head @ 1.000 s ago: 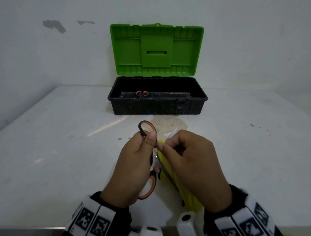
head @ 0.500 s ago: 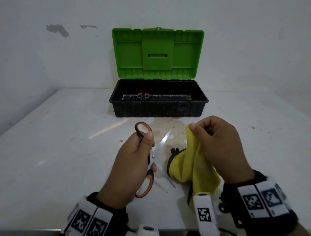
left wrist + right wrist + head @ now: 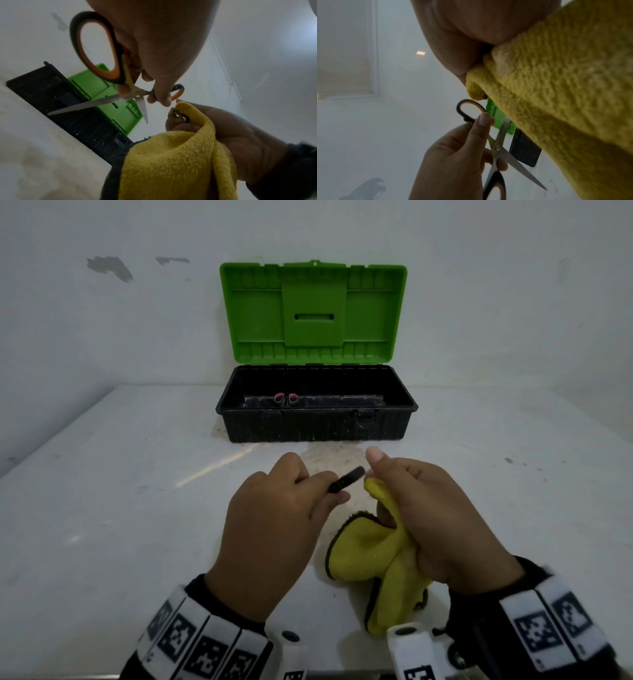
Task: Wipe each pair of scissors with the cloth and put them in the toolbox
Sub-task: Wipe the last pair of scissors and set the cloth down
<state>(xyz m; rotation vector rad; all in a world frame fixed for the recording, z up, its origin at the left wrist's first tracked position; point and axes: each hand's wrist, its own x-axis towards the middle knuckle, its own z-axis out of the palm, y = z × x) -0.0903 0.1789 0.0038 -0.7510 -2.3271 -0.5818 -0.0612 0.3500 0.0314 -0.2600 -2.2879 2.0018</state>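
Note:
My left hand (image 3: pixel 274 518) grips the orange-and-black scissors (image 3: pixel 106 75) by the handles; only a black handle tip (image 3: pixel 346 482) shows in the head view. The blades (image 3: pixel 89 105) stand spread apart in both wrist views, with the scissors (image 3: pixel 496 148) just below the cloth. My right hand (image 3: pixel 428 515) holds the yellow cloth (image 3: pixel 373 556), bunched, right beside the scissors without touching them. The cloth (image 3: pixel 171 162) hangs down to the table. The black toolbox (image 3: pixel 315 422) stands behind with its green lid (image 3: pixel 313 313) up. Pink-handled scissors (image 3: pixel 286 399) lie inside it.
The white table (image 3: pixel 102 508) runs to a white wall behind the toolbox. A brownish stain (image 3: pixel 329 455) marks the table just in front of the box. Tracking bands wrap both wrists.
My left hand has rolled over, so the scissors are now hidden under it in the head view. The right hand with the cloth came apart from the blades, then drew back beside them.

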